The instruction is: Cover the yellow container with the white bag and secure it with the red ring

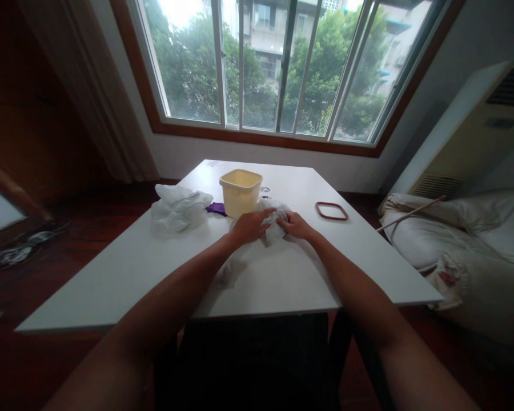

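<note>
In the middle of the white table (pixel 257 285), a crumpled whitish plastic bag (pixel 274 233) is bunched between my two hands. My left hand (pixel 252 226) has its fingers curled onto the bag from the left. From the right, my right hand (pixel 297 225) pinches the same bag, thumb toward me. Just behind my left hand stands a pale yellow square tub (pixel 241 194), upright with its top uncovered. Whether anything lies inside the bag is hidden by its folds.
Left of the tub lie another crumpled white plastic bag (pixel 180 208) and a purple cloth-like piece (pixel 216 209). A reddish-brown rounded frame (pixel 332 211) lies flat on the right. Small dark-edged items (pixel 264 189) sit behind the tub. A covered bulky seat (pixel 445 240) stands beyond the table's right edge.
</note>
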Demonstrator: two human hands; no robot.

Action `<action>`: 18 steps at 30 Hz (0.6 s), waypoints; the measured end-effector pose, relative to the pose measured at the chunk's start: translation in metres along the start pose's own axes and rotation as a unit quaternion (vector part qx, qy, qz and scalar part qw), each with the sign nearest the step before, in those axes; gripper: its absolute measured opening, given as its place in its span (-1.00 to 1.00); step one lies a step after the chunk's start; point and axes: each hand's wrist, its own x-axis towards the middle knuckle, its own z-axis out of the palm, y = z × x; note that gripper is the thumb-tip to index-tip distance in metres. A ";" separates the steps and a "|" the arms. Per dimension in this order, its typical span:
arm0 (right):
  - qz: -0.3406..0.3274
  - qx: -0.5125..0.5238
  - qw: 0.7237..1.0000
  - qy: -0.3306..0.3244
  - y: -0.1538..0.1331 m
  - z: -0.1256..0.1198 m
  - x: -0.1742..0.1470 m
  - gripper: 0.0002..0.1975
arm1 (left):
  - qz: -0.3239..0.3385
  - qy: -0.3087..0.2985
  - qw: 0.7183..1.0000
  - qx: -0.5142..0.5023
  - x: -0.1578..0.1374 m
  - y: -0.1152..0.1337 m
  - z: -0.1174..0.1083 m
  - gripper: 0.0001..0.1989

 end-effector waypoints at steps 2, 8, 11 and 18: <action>0.006 -0.035 0.999 0.033 0.001 -0.001 0.002 -0.69 | 0.009 -0.004 1.000 -0.004 0.000 0.002 -0.002 -0.44; 0.085 -0.142 0.977 0.131 0.004 -0.003 0.006 -0.59 | 0.064 -0.032 0.997 0.028 0.001 0.006 -0.005 -0.53; 0.143 -0.157 0.964 0.163 0.008 -0.001 0.009 -0.54 | 0.085 -0.019 0.995 0.050 0.002 0.006 -0.003 -0.57; 0.152 -0.028 0.972 0.178 0.016 -0.001 0.014 -0.37 | 0.073 0.008 0.990 0.123 0.005 0.002 -0.002 -0.72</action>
